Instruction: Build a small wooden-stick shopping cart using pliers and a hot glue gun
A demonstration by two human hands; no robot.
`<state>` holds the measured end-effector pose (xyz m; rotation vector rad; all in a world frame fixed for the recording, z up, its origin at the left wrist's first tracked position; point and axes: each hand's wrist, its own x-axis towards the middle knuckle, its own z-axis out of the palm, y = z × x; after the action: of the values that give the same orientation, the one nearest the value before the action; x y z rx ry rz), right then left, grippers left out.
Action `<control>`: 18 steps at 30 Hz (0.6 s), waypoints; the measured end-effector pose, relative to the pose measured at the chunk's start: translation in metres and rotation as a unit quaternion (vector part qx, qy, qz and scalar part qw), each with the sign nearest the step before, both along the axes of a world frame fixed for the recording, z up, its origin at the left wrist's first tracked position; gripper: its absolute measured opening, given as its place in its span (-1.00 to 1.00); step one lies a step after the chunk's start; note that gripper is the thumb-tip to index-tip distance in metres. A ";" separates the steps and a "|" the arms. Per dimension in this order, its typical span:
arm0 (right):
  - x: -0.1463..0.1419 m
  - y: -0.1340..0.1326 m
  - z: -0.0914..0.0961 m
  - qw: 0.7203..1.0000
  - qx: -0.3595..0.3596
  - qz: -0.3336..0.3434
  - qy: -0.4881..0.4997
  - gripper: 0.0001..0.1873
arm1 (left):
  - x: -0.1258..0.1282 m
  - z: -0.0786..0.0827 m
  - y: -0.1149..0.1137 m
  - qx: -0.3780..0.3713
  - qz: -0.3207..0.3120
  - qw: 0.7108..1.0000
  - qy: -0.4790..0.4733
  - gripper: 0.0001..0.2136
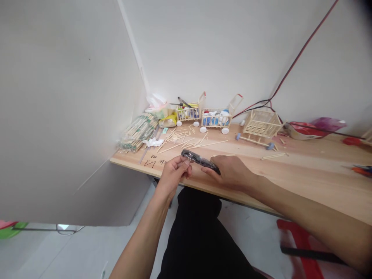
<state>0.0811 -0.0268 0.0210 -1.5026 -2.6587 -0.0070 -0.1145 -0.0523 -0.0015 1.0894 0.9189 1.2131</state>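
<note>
A long, dark, shiny handheld tool (200,159) is held just above the front part of the wooden table (290,170); its exact kind I cannot make out. My right hand (232,170) is wrapped round its right end, thumb along the near side. At its left end, my left hand (174,172) has thumb and fingers pinched together, touching or nearly touching the tip. Whatever small thing lies between those fingers is hidden. Behind the tool, loose thin wooden sticks (177,138) are scattered on the tabletop. Handwritten marks (151,162) show on the wood beside my left hand.
Packed stick bundles (138,131) and a crumpled tissue (153,142) lie at the left. Two small stick carts, one with pens (188,113) and one with bottle caps (216,118), stand by the wall. A stick frame (261,124), a bowl (305,131) and orange-handled pliers (362,169) are rightward.
</note>
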 end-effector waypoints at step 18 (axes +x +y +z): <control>0.029 -0.001 0.028 0.946 -0.275 0.030 0.168 -0.34 | 0.009 0.006 -0.001 -0.014 -0.047 0.999 -0.019 -0.73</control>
<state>0.1098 -0.0281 0.0490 -1.3733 -2.5266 0.9746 -0.1052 -0.0533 0.0044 1.0717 0.8442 1.1377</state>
